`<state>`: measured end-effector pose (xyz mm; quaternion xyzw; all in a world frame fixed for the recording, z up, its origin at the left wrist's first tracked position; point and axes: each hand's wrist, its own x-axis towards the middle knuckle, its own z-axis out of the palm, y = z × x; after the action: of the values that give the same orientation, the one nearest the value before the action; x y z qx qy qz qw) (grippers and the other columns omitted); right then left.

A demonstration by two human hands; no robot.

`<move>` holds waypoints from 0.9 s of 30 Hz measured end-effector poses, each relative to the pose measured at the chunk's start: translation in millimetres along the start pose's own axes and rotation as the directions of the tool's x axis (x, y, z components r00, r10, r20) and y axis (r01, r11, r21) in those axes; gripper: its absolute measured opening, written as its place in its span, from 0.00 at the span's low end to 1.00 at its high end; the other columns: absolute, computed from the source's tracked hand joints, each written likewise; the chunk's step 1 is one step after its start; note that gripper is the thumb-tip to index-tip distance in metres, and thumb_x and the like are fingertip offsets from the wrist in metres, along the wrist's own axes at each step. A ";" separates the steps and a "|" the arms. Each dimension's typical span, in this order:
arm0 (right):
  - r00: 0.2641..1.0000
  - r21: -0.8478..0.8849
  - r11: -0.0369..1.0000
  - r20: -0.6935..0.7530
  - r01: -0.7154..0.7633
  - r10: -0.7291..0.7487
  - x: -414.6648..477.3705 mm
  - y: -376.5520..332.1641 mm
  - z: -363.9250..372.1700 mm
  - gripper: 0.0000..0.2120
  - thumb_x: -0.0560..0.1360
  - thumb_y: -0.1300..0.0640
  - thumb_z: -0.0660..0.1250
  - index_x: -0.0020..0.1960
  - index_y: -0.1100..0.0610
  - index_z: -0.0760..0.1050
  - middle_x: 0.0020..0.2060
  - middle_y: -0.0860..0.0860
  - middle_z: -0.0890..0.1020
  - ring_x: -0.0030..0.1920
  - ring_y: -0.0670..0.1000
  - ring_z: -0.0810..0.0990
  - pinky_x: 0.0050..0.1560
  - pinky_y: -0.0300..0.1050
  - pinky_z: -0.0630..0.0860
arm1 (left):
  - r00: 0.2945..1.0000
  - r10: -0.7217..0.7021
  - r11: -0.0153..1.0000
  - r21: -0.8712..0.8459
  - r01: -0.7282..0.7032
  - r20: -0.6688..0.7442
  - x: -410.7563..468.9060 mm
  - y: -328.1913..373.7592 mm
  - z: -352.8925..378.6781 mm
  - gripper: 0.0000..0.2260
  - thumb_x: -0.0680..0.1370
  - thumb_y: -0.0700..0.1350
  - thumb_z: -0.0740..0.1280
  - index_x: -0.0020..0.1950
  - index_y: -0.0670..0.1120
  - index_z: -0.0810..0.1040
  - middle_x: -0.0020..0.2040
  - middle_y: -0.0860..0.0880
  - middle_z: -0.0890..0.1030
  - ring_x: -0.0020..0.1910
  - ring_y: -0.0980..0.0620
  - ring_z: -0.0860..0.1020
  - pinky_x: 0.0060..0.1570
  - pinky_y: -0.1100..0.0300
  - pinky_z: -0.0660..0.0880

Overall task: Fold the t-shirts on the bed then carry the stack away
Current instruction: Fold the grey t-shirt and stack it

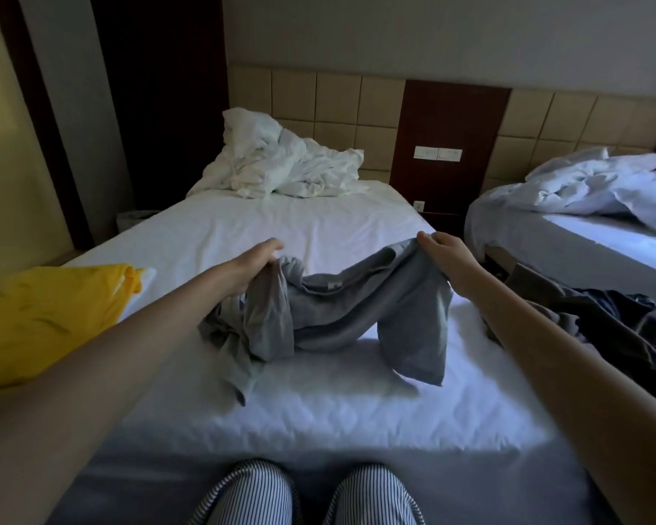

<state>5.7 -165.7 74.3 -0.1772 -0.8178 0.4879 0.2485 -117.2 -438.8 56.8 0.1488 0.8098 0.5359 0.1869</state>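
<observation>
Over the white bed (319,229), left hand (256,265) and right hand (445,259) pinch a limp, crumpled grey t-shirt (338,312).

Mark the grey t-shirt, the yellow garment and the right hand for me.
grey t-shirt (341,308): head view, bunched fabric at its sagging middle.
yellow garment (46,316): head view, middle of its flat top surface.
right hand (445,255): head view, back of the hand, which grips the shirt's edge.

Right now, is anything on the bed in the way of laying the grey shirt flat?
Nothing visible. The left hand and right hand hold the grey shirt over bare bed; yellow shirt lies left, dark clothes right.
</observation>
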 end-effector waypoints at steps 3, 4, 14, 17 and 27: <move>0.991 0.023 0.998 0.121 -0.058 0.055 -2.2 -7.0 -2.5 0.30 0.67 0.31 0.65 0.48 0.59 0.76 0.46 0.56 0.79 0.50 0.54 0.78 0.56 0.50 0.74 | 0.977 0.021 0.981 0.186 -0.062 0.212 -5.9 4.5 -7.2 0.42 0.62 0.70 0.71 0.67 0.46 0.68 0.64 0.48 0.71 0.63 0.48 0.72 0.62 0.51 0.69; 0.983 -0.013 1.000 0.183 -0.016 0.018 -5.9 -12.6 -5.1 0.30 0.65 0.31 0.68 0.46 0.59 0.76 0.44 0.55 0.79 0.47 0.53 0.78 0.53 0.48 0.74 | 0.981 0.056 0.943 0.312 -0.113 0.186 -5.7 4.7 -10.1 0.38 0.61 0.64 0.75 0.62 0.45 0.68 0.61 0.47 0.72 0.60 0.47 0.73 0.59 0.51 0.71; 0.905 -0.420 0.839 0.385 0.345 -0.179 -3.3 -49.8 -18.1 0.16 0.70 0.53 0.74 0.31 0.63 0.75 0.27 0.47 0.71 0.32 0.45 0.69 0.37 0.40 0.65 | 0.879 0.420 0.842 0.457 -0.286 -0.225 -29.4 76.5 -66.7 0.12 0.81 0.48 0.60 0.41 0.45 0.77 0.40 0.46 0.77 0.42 0.48 0.75 0.37 0.58 0.67; 0.947 -0.169 0.934 0.133 0.313 -0.294 3.5 -69.4 -24.6 0.20 0.70 0.58 0.73 0.37 0.75 0.73 0.30 0.53 0.70 0.30 0.44 0.69 0.36 0.37 0.66 | 0.825 0.448 0.797 0.571 -0.195 -0.344 -42.5 105.2 -90.2 0.13 0.82 0.46 0.56 0.47 0.41 0.78 0.44 0.43 0.78 0.45 0.43 0.77 0.38 0.56 0.69; 0.936 0.037 0.940 -0.117 0.338 -0.332 13.7 -159.1 -44.9 0.16 0.78 0.56 0.64 0.50 0.71 0.76 0.34 0.57 0.77 0.35 0.50 0.74 0.26 0.32 0.69 | 0.885 0.286 0.915 -0.168 -0.365 -0.368 -89.7 170.2 -114.5 0.14 0.82 0.42 0.57 0.36 0.44 0.70 0.28 0.46 0.74 0.23 0.54 0.74 0.19 0.69 0.68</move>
<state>13.1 -199.8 236.4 -0.0545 -0.8070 0.4511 0.3772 -83.7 -506.5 267.5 0.1670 0.7243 0.6683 -0.0308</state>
